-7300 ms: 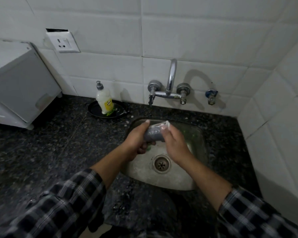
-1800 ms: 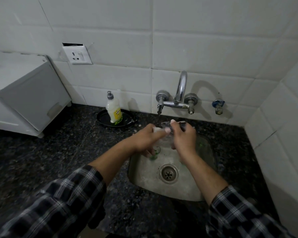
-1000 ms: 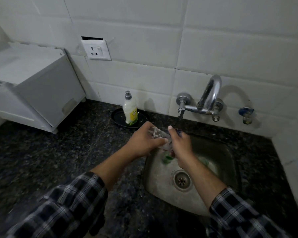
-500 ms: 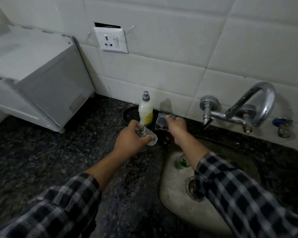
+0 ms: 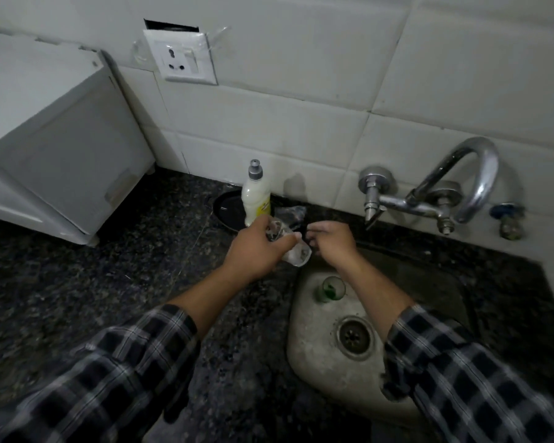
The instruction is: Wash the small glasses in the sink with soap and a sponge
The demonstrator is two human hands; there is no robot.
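My left hand point(image 5: 258, 249) grips a small clear glass point(image 5: 296, 255), tilted on its side over the counter just left of the steel sink point(image 5: 314, 372). My right hand point(image 5: 333, 243) hovers beside the glass mouth with loosely curled fingers and holds nothing. The greyish sponge point(image 5: 290, 214) lies on the counter behind both hands, next to the soap bottle point(image 5: 256, 199). A second small glass point(image 5: 330, 289) with green residue stands upright in the sink, under my right wrist.
The soap bottle stands on a black dish point(image 5: 227, 209) against the tiled wall. A chrome tap point(image 5: 429, 199) juts out above the sink's far side. A white appliance point(image 5: 61, 139) fills the left counter. A wall socket point(image 5: 186, 57) sits above.
Both hands moved left from under the tap to the soap bottle. My right hand set the sponge down by the dish and drew back; my left hand still holds the glass.
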